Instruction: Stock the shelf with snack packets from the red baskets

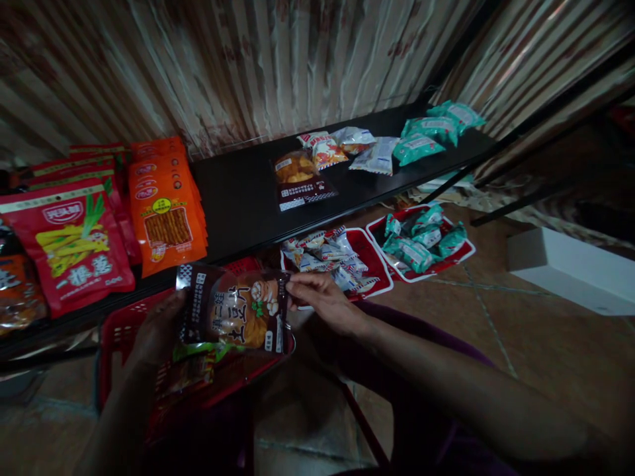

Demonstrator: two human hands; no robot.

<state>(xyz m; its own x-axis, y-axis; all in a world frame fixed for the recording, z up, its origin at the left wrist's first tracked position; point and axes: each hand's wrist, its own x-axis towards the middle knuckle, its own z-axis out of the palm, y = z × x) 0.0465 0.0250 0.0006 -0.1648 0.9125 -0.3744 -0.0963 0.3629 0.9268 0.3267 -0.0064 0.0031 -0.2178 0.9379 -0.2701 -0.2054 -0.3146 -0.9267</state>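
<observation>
Between my two hands is a dark brown bag of potato chips [243, 314] with a clear window, tilted over a red shopping basket [112, 330]. My left hand [159, 327] grips its left end, with the fingers partly in shadow. At the bag's upper right edge, my right hand [322, 297] pinches the wrapper between thumb and fingers. Below it, green and orange packets [198, 370] lie in the basket. A similar brown chip bag [300, 178] rests on the black shelf [228, 192].
Orange snack packs [166, 205] and red snack bags [74, 244] stand at the shelf's left. White packets [374, 155] and teal packets [421, 149] lie farther right. Two small red baskets, one of white packets [332, 254], one of teal packets [417, 254], sit by a white box [570, 268].
</observation>
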